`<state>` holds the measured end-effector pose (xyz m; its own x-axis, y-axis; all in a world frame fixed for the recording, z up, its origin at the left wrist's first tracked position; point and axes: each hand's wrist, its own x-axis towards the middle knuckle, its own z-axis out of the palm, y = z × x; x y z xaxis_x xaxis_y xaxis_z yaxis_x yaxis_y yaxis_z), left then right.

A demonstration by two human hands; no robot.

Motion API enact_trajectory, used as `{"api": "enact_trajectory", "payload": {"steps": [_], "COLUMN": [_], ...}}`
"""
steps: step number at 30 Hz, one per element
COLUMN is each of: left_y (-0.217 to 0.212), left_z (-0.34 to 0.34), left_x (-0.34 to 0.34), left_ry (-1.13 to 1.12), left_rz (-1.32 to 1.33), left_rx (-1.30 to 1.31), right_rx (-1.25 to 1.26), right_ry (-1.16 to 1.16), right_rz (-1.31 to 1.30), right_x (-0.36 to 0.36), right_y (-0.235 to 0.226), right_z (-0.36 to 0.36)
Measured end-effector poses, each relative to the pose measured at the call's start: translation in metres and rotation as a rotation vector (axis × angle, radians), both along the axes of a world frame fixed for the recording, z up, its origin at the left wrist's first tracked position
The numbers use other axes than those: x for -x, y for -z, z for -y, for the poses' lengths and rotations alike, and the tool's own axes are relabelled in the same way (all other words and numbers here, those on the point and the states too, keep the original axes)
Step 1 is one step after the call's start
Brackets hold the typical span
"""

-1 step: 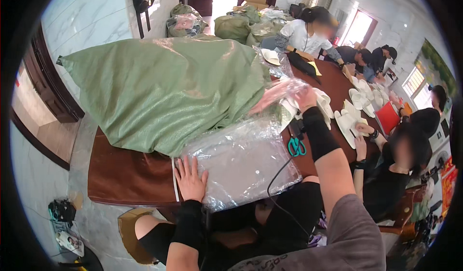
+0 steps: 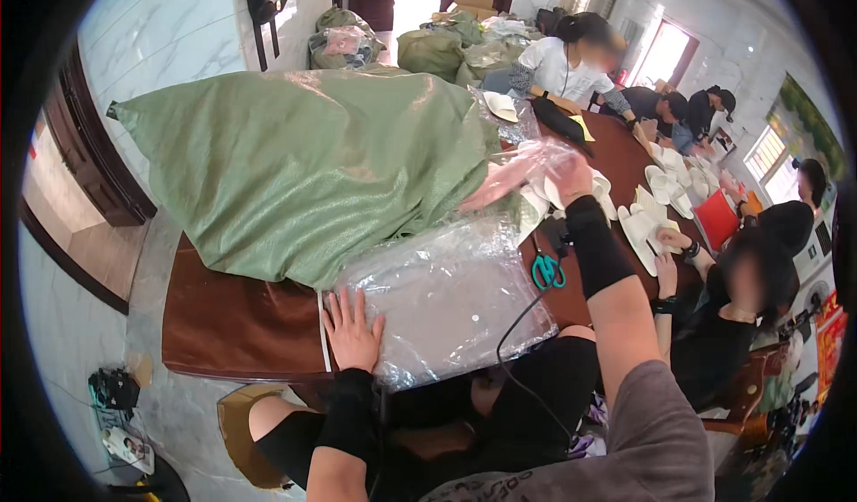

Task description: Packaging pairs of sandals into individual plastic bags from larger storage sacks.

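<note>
My left hand [image 2: 354,334] lies flat with fingers spread at the left edge of a clear plastic bag [image 2: 446,297] on the table. My right hand [image 2: 569,181] reaches far forward, closed on crinkled pink plastic film [image 2: 518,174] that stretches out from the mouth of a big green woven sack [image 2: 303,163]. Its fingertips are partly hidden by the film and by the hand itself. White slipper-like pieces [image 2: 534,209] lie just below and beside that hand. Teal-handled scissors [image 2: 548,272] rest right of the clear bag, close to my right forearm.
A dark cable [image 2: 504,346] runs from near the scissors over my lap. Across the brown table [image 2: 241,310], co-workers sit along the right side, one handling white slippers [image 2: 638,230]. A black pouch [image 2: 561,120] lies at the far edge. More stuffed sacks [image 2: 430,51] stand behind.
My right hand has shifted slightly to the right, drawing the pink film with it. My left hand stays in place on the clear bag.
</note>
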<state>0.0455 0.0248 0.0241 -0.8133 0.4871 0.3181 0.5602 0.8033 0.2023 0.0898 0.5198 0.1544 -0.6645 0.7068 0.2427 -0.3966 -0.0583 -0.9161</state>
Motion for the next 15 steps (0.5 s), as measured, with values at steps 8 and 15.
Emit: {"api": "enact_trajectory", "payload": {"steps": [8, 15], "left_y": [0.007, 0.012], "left_z": [-0.007, -0.013], "left_x": [0.0, 0.004], "left_ry": [0.019, 0.017], "left_rz": [-0.043, -0.059], "left_rx": [-0.028, -0.054], "right_rx": [-0.233, -0.124], "right_ry": [0.243, -0.022], "right_rz": [-0.026, 0.049], "right_x": [-0.043, -0.055], "right_y": [-0.15, -0.182], "right_z": [0.063, 0.107]}}
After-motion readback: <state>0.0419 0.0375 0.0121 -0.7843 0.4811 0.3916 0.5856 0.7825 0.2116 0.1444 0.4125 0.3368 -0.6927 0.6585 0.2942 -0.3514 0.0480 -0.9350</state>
